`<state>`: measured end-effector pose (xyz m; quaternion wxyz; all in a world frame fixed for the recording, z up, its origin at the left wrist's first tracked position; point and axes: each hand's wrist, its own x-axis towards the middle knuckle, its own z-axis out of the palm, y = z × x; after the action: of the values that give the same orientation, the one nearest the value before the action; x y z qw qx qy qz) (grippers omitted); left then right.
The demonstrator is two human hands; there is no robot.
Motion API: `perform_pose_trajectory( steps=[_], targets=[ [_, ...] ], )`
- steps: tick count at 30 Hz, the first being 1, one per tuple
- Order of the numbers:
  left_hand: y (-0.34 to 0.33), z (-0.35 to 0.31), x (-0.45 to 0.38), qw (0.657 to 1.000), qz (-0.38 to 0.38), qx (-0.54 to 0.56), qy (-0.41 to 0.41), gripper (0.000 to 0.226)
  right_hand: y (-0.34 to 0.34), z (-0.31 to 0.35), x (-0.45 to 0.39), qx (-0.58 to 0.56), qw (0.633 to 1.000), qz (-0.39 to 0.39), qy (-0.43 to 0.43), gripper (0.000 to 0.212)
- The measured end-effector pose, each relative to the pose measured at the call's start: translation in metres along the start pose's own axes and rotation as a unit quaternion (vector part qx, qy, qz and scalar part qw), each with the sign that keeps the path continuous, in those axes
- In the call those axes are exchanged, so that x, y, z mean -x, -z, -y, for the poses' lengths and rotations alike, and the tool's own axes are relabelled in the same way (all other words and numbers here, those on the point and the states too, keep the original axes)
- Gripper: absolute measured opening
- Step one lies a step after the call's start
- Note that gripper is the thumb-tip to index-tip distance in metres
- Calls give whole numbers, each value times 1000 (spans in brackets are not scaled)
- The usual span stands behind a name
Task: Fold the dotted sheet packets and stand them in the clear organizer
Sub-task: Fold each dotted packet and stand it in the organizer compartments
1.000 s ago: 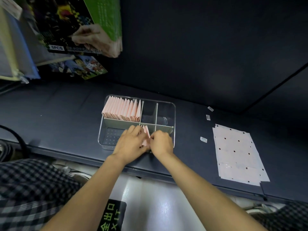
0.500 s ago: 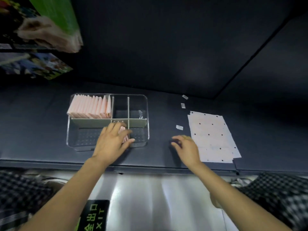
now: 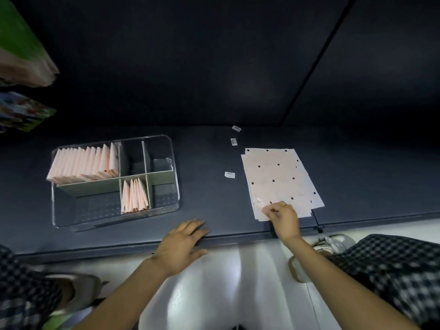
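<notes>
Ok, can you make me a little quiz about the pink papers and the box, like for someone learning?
1. True or false: the right hand is on the near corner of the dotted sheets.
2. Which part of the clear organizer holds the most folded packets? A: far left. B: near middle. C: far right.
3. Fill the gap: the left hand lies flat on the table's front ____.

Key: 1 true. 2 A; the near middle part has only a few packets. 3 edge.
</notes>
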<state>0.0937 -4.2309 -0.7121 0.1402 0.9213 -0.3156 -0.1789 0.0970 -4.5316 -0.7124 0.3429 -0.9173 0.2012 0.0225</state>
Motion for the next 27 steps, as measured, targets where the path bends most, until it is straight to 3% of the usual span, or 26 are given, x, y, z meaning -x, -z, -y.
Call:
perform_pose_trajectory(
  steps=[3, 6, 9, 12, 15, 19, 21, 24, 27],
  targets=[
    [5, -6, -6, 1000, -5, 24, 20, 54, 2, -2, -2, 35, 999, 27, 30, 15],
    [8, -10, -6, 999, 0, 34, 33, 53, 4, 0, -1, 19, 999, 36, 27, 3],
    [6, -11, -3, 999, 19, 37, 33, 57, 2, -1, 1, 17, 999, 21, 31, 16],
    [3, -10, 0, 999, 28, 34, 32, 61, 1, -1, -1, -11, 1000, 12, 20, 4],
    [2, -12, 1, 998, 33, 38, 38, 62, 3, -2, -4, -3, 1000, 22, 6, 9],
    [11, -21, -5, 997, 18, 69, 38, 59, 6, 15, 2, 14, 998, 18, 56, 14],
    [18, -30, -12, 994, -27, 101, 28, 63, 3, 37, 9, 15, 991, 48, 120, 14],
    [24, -44, -19, 987, -73, 142, 18, 69, -9, 70, 25, 22, 967, 154, 202, 12],
    [24, -45, -20, 976, -83, 189, 63, 45, -21, 89, 42, -37, 949, 253, 183, 10]
  ],
)
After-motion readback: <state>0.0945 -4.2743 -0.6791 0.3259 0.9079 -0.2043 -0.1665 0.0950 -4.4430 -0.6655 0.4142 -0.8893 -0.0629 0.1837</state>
